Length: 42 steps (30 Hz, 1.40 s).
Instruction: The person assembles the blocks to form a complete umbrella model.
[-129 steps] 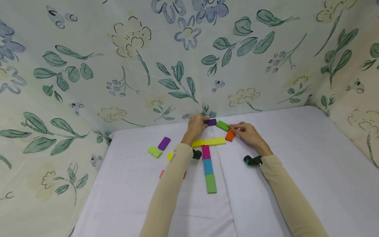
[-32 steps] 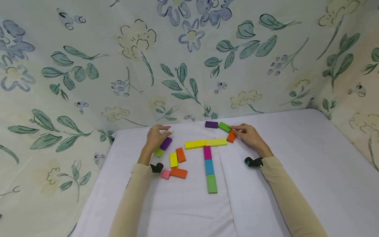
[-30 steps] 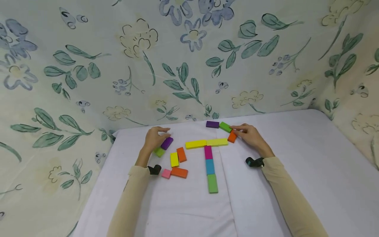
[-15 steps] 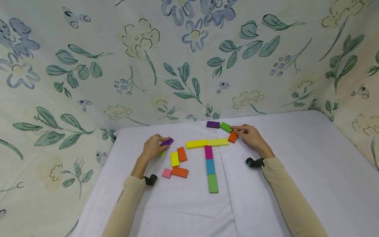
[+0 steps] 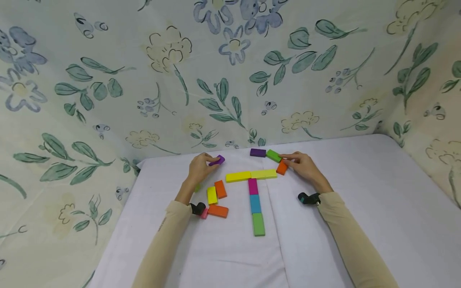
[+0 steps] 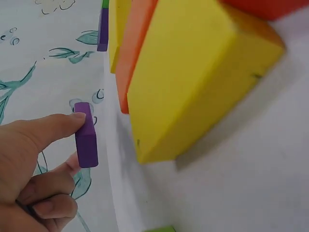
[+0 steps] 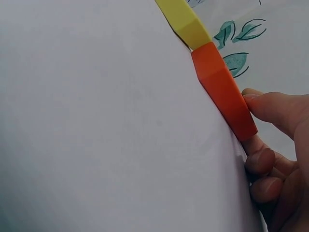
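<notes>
My left hand [image 5: 200,168] pinches a purple block [image 5: 218,161] between thumb and fingertips. In the left wrist view that purple block [image 6: 87,140] is tilted and off the cloth. My right hand [image 5: 303,165] rests at the right end of the layout, thumb and index finger at an orange block [image 7: 224,94]. A green block [image 5: 273,156] and a dark purple block [image 5: 257,153] continue leftward from there along the back. Two yellow blocks [image 5: 238,176] form a bar, with a magenta block [image 5: 253,186], a blue block [image 5: 255,204] and a long green block [image 5: 258,224] below.
Loose on the left lie a yellow block [image 5: 212,195], an upper orange block [image 5: 220,189], a lower orange block [image 5: 218,211] and a partly hidden pink block [image 5: 204,213]. A light green block [image 5: 197,188] shows behind the left wrist. Floral fabric [image 5: 230,100] hangs behind the white-covered table [image 5: 360,200].
My left hand let go near the back purple block, moved left, picked up the loose purple block and carried it up and to the right. My right hand has stayed in place.
</notes>
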Available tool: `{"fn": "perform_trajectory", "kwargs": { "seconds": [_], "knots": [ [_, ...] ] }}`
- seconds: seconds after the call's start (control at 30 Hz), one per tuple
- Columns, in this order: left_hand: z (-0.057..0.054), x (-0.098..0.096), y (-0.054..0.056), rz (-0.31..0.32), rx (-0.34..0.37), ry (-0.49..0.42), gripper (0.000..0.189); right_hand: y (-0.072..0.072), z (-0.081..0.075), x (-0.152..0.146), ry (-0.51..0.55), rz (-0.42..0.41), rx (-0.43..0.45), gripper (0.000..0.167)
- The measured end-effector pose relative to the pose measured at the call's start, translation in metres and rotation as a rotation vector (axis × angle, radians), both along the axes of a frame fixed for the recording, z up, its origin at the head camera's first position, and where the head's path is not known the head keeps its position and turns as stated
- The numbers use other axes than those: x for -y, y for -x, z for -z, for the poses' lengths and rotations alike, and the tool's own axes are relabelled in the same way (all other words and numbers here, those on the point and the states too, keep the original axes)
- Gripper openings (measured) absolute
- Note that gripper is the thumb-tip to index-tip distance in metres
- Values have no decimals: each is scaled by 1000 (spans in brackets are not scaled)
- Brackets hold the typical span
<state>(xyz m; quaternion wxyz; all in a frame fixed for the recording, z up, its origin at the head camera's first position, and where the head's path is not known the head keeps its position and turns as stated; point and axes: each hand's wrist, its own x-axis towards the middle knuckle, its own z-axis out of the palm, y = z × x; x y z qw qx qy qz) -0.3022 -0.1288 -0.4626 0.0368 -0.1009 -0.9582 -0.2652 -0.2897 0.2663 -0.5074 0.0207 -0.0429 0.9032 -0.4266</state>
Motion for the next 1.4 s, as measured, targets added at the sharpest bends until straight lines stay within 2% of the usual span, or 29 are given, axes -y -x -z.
{"fn": "perform_trajectory", "kwargs": {
  "seconds": [0.23,0.53,0.93,1.4],
  "knots": [
    [-1,-34,19,34,0,-43,29,-1,0,1,0,6,2,36],
    [6,-65,34,29,21,-46,27,0,0,1,15,0,-12,34],
    [10,-86,41,40,69,-25,28,0,1,1,13,0,-20,34],
    [10,-95,43,68,46,-12,29,1,2,0,-3,18,1,35]
  ]
}}
